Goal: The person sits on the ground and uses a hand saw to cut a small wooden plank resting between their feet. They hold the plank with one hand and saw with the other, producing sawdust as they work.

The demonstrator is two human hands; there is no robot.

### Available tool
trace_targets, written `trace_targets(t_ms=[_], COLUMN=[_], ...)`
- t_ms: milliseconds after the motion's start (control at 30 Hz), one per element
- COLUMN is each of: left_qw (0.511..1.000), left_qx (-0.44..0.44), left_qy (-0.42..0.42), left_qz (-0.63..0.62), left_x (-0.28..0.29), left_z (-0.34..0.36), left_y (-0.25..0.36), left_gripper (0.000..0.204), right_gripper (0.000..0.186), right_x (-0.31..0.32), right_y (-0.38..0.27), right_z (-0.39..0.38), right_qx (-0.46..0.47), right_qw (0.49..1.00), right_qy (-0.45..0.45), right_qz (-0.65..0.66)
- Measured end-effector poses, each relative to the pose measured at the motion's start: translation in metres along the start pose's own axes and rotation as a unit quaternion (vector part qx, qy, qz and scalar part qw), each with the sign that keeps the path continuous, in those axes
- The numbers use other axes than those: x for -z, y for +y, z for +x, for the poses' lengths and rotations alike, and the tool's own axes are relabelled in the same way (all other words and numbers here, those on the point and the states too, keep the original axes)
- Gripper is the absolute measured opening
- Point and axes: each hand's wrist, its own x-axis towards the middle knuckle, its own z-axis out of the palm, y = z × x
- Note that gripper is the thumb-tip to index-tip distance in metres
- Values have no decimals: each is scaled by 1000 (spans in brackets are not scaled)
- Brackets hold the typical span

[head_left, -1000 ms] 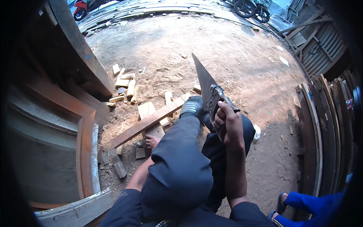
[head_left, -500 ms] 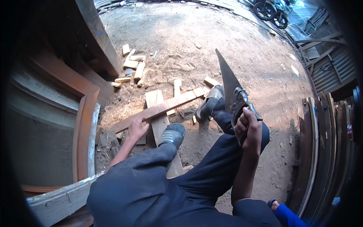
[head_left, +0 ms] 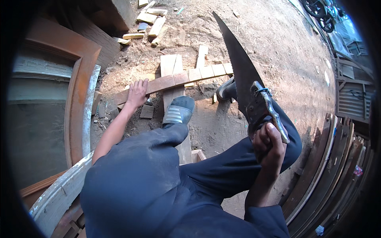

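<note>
My right hand (head_left: 271, 144) is closed round the handle of a handsaw (head_left: 239, 57). Its dark toothed blade points up and away, over my right knee and apart from the wood. A narrow wooden strip (head_left: 162, 84), with several lines across its right part, lies over a wider board (head_left: 169, 65). On the strip's left part rests my left hand (head_left: 137, 94), its fingers stretched across the top face. My left foot in a dark sandal (head_left: 179, 111) stands on the wider board. The right foot (head_left: 227, 89), partly behind the saw, is near the strip's right end.
Several offcuts (head_left: 157, 26) lie on the dirt ground at the far left. A brown wooden frame (head_left: 73, 95) stands close at my left, beside a whitish weathered beam (head_left: 61, 194). Stacked planks (head_left: 317, 166) line the right side. A motorbike (head_left: 326, 23) is at the far right.
The view has tilted and come closer to the wood. My left hand, earlier with curled fingers at the strip's near edge, now lies stretched over it. The saw stays raised in my right hand.
</note>
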Motion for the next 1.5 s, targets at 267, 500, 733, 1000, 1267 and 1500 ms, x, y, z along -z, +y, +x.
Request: trace_targets(t_ms=[267,500,733,1000,1267,1500], left_qw=[987,971,967,967,986,984], left_qx=[-57,-30,-54,-48,-73,-67], left_qy=[-36,-109,-147,-172,-87,-100], left_qz=[-143,-210,-199,-182,-122,-129], left_x=[22,28,48,43,25,20], left_z=[20,26,50,57,66,65], left_y=[-4,-15,-3,-7,-24,-24], left_gripper=[63,57,53,68,70,74], right_gripper=[18,14,15,19,23,21], right_x=[-28,-52,-49,-46,-49,-50], right_y=[40,54,59,69,72,94], right_z=[3,6,1,-11,-14,-12], right_qx=[-88,-141,-147,-148,-152,-132], right_qw=[992,981,982,981,982,983], right_qy=[-8,-20,13,45,33,14], right_qz=[-91,-133,-119,-118,-110,-126])
